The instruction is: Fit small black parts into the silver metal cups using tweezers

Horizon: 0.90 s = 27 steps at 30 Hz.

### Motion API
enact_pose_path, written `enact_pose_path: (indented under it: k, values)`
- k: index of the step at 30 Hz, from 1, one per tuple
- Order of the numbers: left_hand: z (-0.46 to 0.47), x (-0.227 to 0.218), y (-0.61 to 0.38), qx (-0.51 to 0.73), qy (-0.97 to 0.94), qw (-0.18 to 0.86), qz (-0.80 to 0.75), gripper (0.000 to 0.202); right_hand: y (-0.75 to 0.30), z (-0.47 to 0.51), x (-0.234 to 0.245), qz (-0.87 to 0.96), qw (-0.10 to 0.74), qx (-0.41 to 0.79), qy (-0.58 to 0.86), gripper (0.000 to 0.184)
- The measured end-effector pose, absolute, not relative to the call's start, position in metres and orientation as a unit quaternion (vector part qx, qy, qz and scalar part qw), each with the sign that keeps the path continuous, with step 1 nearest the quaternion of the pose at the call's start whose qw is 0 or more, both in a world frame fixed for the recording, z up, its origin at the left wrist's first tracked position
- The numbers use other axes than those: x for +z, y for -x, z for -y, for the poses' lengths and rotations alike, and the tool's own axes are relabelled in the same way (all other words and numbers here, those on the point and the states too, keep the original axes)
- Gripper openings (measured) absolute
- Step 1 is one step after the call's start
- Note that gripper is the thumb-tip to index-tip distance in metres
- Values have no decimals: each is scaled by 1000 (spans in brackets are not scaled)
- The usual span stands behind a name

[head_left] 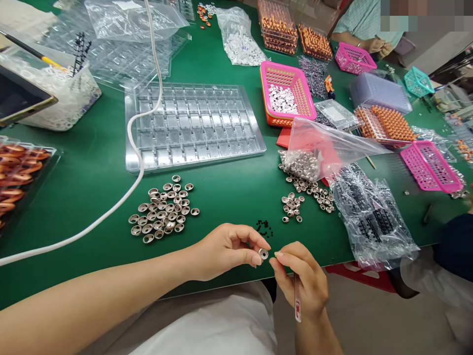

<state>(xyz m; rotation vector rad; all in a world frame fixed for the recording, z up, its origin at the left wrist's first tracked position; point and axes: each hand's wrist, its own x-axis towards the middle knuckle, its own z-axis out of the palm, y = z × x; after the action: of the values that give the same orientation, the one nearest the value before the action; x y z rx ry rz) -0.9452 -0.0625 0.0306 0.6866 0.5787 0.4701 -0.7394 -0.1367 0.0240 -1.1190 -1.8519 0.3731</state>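
Note:
Near the table's front edge, my left hand (225,251) pinches a small round metal cap (263,254) with a dark spot at its middle, between thumb and fingertips. Just right of it, my right hand (303,276) is closed, thumb and index fingertip near each other. A slim tool (297,301) with a red-and-white end sticks out below its fingers; its tip is hidden. Beyond the hands lie tiny black pieces (264,228). To the left is a loose pile of similar metal caps (162,212), and a smaller group of them (291,206) sits to the right.
A clear compartment tray (195,153) lies ahead, with a white cable (111,209) crossing its left part. Pink baskets (264,81), a plastic bag of black parts (377,217) and trays of orange pieces (393,123) stand rightward. Another person's hands (379,47) are at the far right.

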Motion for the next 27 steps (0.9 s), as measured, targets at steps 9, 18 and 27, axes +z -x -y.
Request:
enact_pose_path:
  k: [9, 18, 27]
  values:
    - [64, 30, 945, 226, -337, 876, -262, 24, 746, 141, 15, 742, 457, 151, 467, 36]
    - [66, 28, 944, 214, -349, 874, -261, 28, 748, 144, 14, 734, 466, 156, 469, 35]
    - [42, 48, 965, 128, -688, 595, -395, 21, 741, 141, 16, 722, 452, 117, 511, 32]
